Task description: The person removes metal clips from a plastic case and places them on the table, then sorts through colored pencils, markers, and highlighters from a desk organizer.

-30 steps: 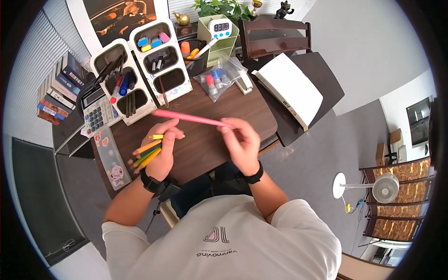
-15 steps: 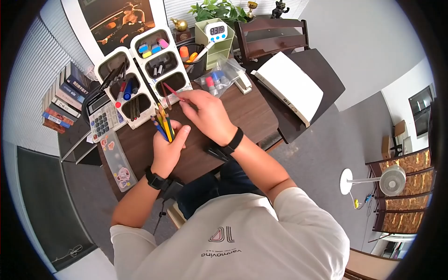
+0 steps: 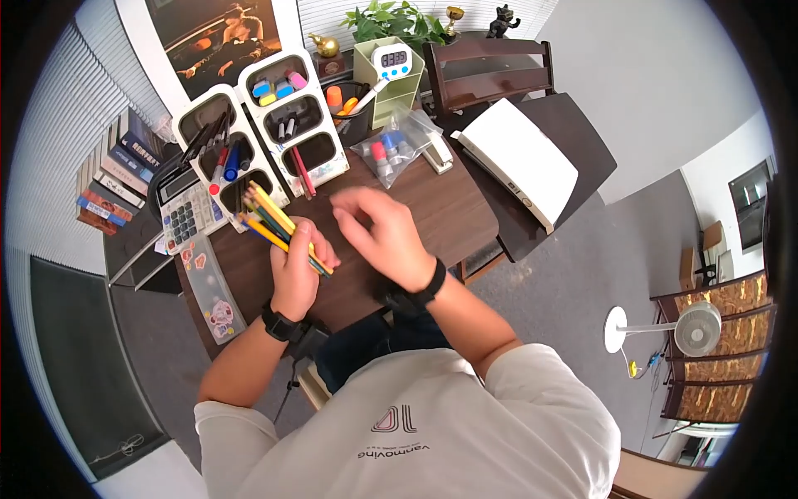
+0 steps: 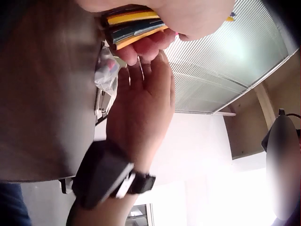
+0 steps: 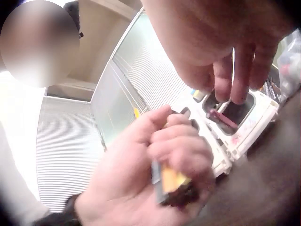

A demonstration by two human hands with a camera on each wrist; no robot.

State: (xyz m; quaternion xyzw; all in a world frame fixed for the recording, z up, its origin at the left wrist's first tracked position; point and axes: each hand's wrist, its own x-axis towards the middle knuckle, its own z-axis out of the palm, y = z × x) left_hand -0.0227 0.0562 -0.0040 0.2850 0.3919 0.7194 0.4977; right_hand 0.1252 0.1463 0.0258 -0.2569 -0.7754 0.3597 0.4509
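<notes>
My left hand point(image 3: 293, 281) grips a bundle of colored pencils point(image 3: 268, 209), mostly yellow, orange and dark green, slanting up toward the organizer. In the left wrist view the pencils' point(image 4: 134, 20) ends poke out between thumb and fingers. To its right my right hand point(image 3: 384, 237) hovers over the desk, holding nothing, its fingers loosely bent and slightly blurred. A pinkish-red pencil point(image 3: 302, 173) leans in the nearest right compartment of the white organizer point(image 3: 336, 170), beside a brown one. The right wrist view shows my right hand's fingers point(image 5: 242, 75) overlapping that compartment.
Other compartments hold erasers point(image 3: 279, 87), markers point(image 3: 231, 163) and dark pencils. Around the organizer are a calculator point(image 3: 189, 218), a stickered case point(image 3: 211, 291), a mesh pen cup point(image 3: 356, 125), a bag of bottles point(image 3: 391, 150) and a stapler point(image 3: 437, 155). A chair point(image 3: 490, 79) stands behind.
The pinkish-red pencil went from my right hand into the organizer's nearest right compartment. My right hand let go and drew back right and toward me. The left hand's bundle tilted leftward.
</notes>
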